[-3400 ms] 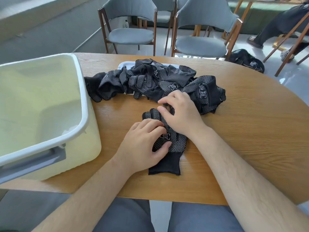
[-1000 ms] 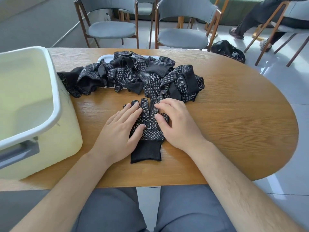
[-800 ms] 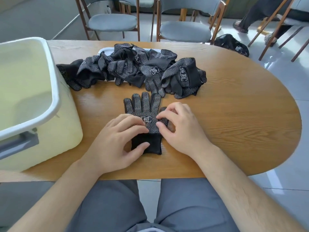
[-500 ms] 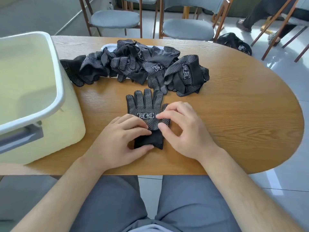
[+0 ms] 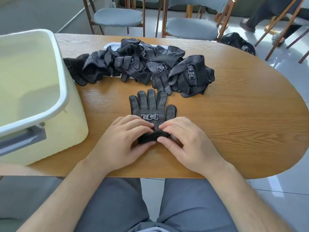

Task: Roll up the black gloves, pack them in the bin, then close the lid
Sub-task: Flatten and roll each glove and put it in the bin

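One black knitted glove with white grip dots (image 5: pixel 151 108) lies flat on one oval wooden table (image 5: pixel 242 114), to the right of one pale yellow plastic bin with a white rim (image 5: pixel 64 91) and apart from it. One loose heap of further black dotted gloves (image 5: pixel 142 64) lies right of the bin's far corner, its left end just beside the bin wall; the number in the heap cannot be counted. One flat white plastic lid (image 5: pixel 110 46) shows beneath the heap. Two grey-cushioned wooden chairs (image 5: pixel 192 27) stand beyond the table, right of the bin.

The glove's long axis runs from the near table edge to the far one; its fingers point away from the person, its printed side is up, and its cuff end is turned into a short roll.

The left hand (image 5: pixel 122 144) and right hand (image 5: pixel 187 144) meet palm down over the roll, each pinching it with curled fingers on top and the thumb at the near side.
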